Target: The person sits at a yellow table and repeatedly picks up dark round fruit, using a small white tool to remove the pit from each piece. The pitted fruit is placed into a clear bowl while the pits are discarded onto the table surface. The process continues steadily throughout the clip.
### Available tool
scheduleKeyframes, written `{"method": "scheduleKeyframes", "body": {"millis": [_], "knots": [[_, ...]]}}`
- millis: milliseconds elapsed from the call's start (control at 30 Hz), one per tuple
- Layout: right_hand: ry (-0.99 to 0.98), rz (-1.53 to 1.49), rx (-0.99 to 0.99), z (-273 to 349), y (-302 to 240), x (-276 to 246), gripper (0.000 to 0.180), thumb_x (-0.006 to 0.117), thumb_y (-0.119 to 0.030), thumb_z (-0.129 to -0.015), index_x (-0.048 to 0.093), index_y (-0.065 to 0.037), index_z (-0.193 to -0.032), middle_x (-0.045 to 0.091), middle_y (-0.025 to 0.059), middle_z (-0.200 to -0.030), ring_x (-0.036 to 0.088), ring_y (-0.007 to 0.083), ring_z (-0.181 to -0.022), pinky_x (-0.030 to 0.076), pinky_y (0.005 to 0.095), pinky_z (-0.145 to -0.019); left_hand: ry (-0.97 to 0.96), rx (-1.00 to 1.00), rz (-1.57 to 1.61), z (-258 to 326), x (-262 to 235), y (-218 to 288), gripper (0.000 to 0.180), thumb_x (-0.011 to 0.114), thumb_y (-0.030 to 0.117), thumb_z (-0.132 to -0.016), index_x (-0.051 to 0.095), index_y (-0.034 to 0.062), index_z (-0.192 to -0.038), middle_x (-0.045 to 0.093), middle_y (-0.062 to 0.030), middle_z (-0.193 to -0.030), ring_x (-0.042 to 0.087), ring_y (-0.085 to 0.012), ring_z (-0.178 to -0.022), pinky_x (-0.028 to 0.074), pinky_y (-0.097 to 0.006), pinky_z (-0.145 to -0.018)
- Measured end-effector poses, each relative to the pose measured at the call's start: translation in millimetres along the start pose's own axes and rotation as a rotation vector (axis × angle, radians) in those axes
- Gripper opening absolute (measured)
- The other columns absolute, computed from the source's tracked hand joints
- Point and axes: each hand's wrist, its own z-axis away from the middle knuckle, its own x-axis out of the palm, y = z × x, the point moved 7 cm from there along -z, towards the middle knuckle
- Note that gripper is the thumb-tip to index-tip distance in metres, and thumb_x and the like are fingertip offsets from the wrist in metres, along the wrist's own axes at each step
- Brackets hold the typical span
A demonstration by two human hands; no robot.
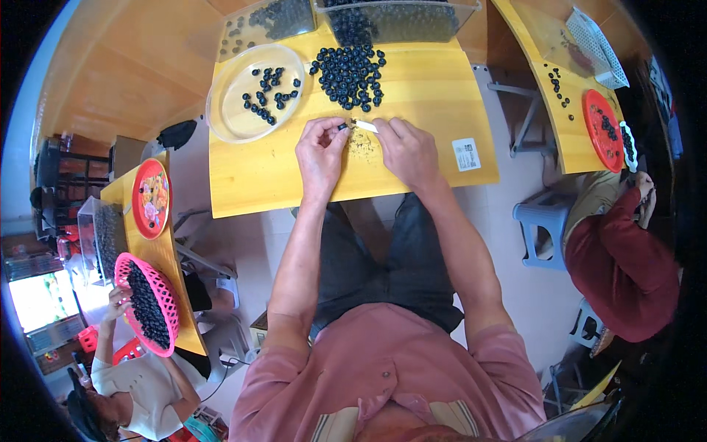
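My left hand (322, 158) pinches a small, round, black bead-like piece (342, 127) between thumb and fingertips over the yellow table (258, 180). In my right hand (407, 151) is a small tool with a white, blade-like end (366, 127), its tip close to that piece. Its handle is hidden in my fingers. Brown crumbs (362, 149) lie on the wood below both hands. Just beyond them spreads a pile of similar black pieces (346, 75). A shallow round clear tray (230, 88) to the left holds several more.
Clear bins (401, 26) of black pieces stand at the far edge. A white label (465, 155) is on the table's right. At left, a person (140, 383) handles a pink basket (171, 302); a red tray (151, 173) lies beyond. Another person (626, 258) sits right, near a blue stool (541, 221).
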Motion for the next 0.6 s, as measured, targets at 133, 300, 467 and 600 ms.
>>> {"method": "scheduleKeyframes", "body": {"millis": [133,300,467,600], "knots": [[-0.02,0.002,-0.02,0.5,-3.2,-0.2,0.021,0.071,-0.01,-0.086,0.075,-0.007,-0.107,0.064,0.0047,-0.083,0.07,0.0222,-0.076,0.058,0.0374,-0.065,-0.014,-0.03,0.054,2.0,4.3,-1.5,0.025,0.082,-0.004,-0.09,0.077,-0.0016,-0.115,0.071,-0.0058,-0.098,0.067,-0.0102,-0.084,0.058,-0.026,-0.081],[-0.042,-0.001,-0.058,0.2,-6.7,0.7,0.02,0.07,-0.013,-0.088,0.076,-0.008,-0.107,0.064,0.0041,-0.082,0.07,0.0209,-0.076,0.058,0.0372,-0.065,-0.035,-0.041,0.107,1.2,7.5,-2.4,0.03,0.081,-0.005,-0.091,0.074,-0.0013,-0.12,0.072,-0.0053,-0.101,0.068,-0.0098,-0.086,0.058,-0.025,-0.082],[-0.052,0.0,-0.057,0.7,-6.0,2.4,0.02,0.069,-0.013,-0.09,0.074,-0.009,-0.109,0.061,0.0037,-0.08,0.07,0.0202,-0.076,0.058,0.0369,-0.064,-0.061,-0.047,0.112,1.5,9.2,-0.7,0.032,0.08,-0.006,-0.091,0.073,-0.0008,-0.122,0.073,-0.0045,-0.101,0.067,-0.0093,-0.086,0.058,-0.025,-0.083],[-0.063,0.012,-0.048,-0.4,-6.2,3.0,0.02,0.068,-0.013,-0.091,0.073,-0.009,-0.11,0.059,0.0038,-0.079,0.069,0.0206,-0.076,0.058,0.0372,-0.064,-0.075,-0.067,0.149,1.2,9.3,-3.3,0.034,0.081,-0.006,-0.091,0.071,0.0,-0.123,0.072,-0.0034,-0.101,0.067,-0.009,-0.088,0.058,-0.024,-0.084]]}}
